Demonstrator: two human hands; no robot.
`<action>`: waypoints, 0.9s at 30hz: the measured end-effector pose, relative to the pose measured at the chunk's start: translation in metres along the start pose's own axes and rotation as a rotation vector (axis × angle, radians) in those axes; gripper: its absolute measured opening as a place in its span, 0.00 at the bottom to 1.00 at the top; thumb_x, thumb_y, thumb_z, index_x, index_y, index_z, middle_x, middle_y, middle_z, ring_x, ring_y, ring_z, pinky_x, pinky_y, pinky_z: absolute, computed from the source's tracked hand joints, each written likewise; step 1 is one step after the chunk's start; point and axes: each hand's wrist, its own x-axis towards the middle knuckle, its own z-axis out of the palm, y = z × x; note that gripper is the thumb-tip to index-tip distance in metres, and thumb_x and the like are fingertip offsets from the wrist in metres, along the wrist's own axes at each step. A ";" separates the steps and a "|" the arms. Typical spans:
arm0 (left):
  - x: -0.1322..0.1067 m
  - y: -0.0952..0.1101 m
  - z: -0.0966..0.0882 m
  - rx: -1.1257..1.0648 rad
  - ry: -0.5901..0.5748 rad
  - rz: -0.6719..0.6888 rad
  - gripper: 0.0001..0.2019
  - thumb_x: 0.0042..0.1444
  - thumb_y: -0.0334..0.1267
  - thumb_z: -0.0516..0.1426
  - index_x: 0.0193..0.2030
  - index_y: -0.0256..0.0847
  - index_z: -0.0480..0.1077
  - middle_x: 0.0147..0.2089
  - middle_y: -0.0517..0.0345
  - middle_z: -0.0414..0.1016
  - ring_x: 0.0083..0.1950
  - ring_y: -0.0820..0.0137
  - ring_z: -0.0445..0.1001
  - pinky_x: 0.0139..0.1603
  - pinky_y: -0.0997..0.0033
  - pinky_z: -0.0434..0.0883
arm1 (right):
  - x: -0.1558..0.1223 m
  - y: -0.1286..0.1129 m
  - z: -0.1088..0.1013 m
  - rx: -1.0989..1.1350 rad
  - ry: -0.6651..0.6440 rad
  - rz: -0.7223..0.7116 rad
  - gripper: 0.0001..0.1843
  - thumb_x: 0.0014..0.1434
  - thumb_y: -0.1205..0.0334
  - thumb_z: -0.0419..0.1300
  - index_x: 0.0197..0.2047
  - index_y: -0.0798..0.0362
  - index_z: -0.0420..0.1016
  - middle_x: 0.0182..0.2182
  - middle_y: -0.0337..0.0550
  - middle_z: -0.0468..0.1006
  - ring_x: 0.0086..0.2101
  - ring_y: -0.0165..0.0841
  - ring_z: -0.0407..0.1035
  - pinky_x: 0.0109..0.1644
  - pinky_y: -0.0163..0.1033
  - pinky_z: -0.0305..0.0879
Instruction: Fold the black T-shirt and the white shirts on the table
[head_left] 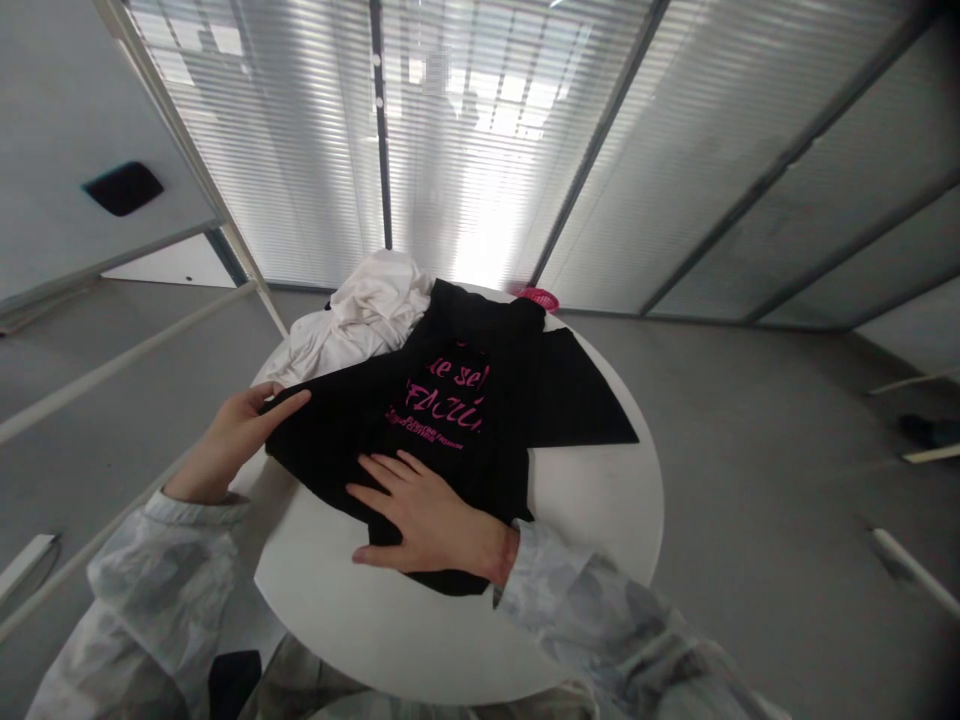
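A black T-shirt [487,470] with pink lettering is spread across the round white table [600,520], one sleeve reaching out to the right. At its left corner my left hand [244,430] pinches the black cloth between thumb and fingers and holds that side drawn out to the left. My right hand [427,515] lies flat on the lower part of the shirt, fingers spread and pointing left. Some of the shirt's lettering is lost in folds.
Rumpled white cloth [375,310] is heaped at the table's back left, against the shirt. A pink-red mesh item [540,298] sits at the back edge. Blinds [480,150] behind glass stand beyond the table. A white metal frame [135,350] is at the left.
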 end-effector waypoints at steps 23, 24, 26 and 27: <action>0.007 -0.027 0.029 0.574 -0.243 0.714 0.15 0.68 0.55 0.62 0.50 0.46 0.76 0.48 0.49 0.79 0.49 0.55 0.78 0.52 0.58 0.73 | -0.031 0.013 0.003 -0.068 0.157 0.277 0.28 0.77 0.49 0.60 0.74 0.51 0.69 0.71 0.55 0.71 0.68 0.49 0.65 0.74 0.58 0.65; 0.009 -0.029 0.027 0.582 -0.253 0.712 0.15 0.69 0.55 0.61 0.48 0.46 0.75 0.44 0.50 0.79 0.46 0.57 0.77 0.49 0.59 0.72 | -0.033 0.013 0.003 -0.086 0.166 0.296 0.25 0.76 0.52 0.60 0.70 0.51 0.71 0.67 0.55 0.73 0.64 0.49 0.68 0.71 0.58 0.68; 0.012 -0.032 0.024 0.589 -0.281 0.707 0.14 0.70 0.54 0.60 0.44 0.46 0.75 0.39 0.53 0.77 0.41 0.59 0.76 0.46 0.61 0.70 | -0.035 0.014 0.003 -0.117 0.166 0.312 0.17 0.76 0.55 0.61 0.64 0.51 0.75 0.59 0.54 0.77 0.58 0.48 0.70 0.64 0.57 0.71; 0.014 -0.033 0.023 0.590 -0.297 0.703 0.14 0.71 0.53 0.59 0.42 0.46 0.75 0.38 0.53 0.77 0.40 0.59 0.75 0.45 0.62 0.69 | -0.036 0.015 0.003 -0.130 0.162 0.312 0.14 0.76 0.56 0.60 0.60 0.51 0.76 0.56 0.53 0.77 0.55 0.48 0.71 0.62 0.56 0.72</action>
